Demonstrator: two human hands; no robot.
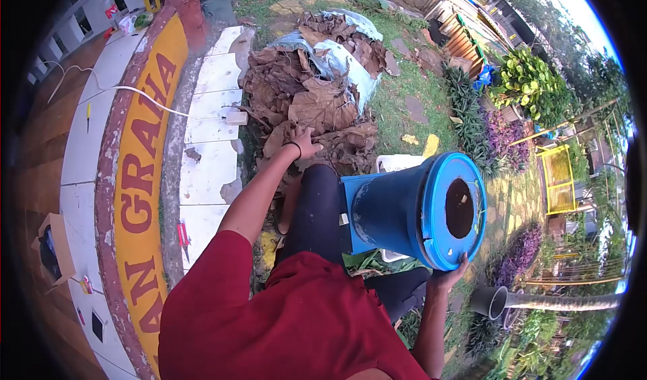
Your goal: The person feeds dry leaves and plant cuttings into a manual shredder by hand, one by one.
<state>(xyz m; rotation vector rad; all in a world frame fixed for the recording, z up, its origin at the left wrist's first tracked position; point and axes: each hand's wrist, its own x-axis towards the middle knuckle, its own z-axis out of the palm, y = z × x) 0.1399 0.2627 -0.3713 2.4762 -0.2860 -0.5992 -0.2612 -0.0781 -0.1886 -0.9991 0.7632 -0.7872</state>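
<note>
1. Blue barrel is beside the person's legs, its lid facing the right side of the view. I cannot tell whether it stands straight or leans a little.

2. The right hand grasps the lower edge of the lid, some fingers being hidden behind it. I suppose this hold serves to steady the barrel, because the hand is at the rim and not over the opening.

3. The lid has a round hole, which nothing covers; brown, dark matter or shadow is seen inside, I cannot tell which.

4. The left hand touches the dry leaves, with its fingers partly spread. Whether it pinches any leaf, I cannot tell.

5. The leaves lie in a heap in front of the knees, near the barrel. Such placing probably lets one arm reach them while the other stays at the lid.

6. A light-blue sheet lies among the leaves, perhaps to keep the heap together.

7. On the white tiles, at the left of the person, lies a red-handled tool, apart from both hands.
</note>
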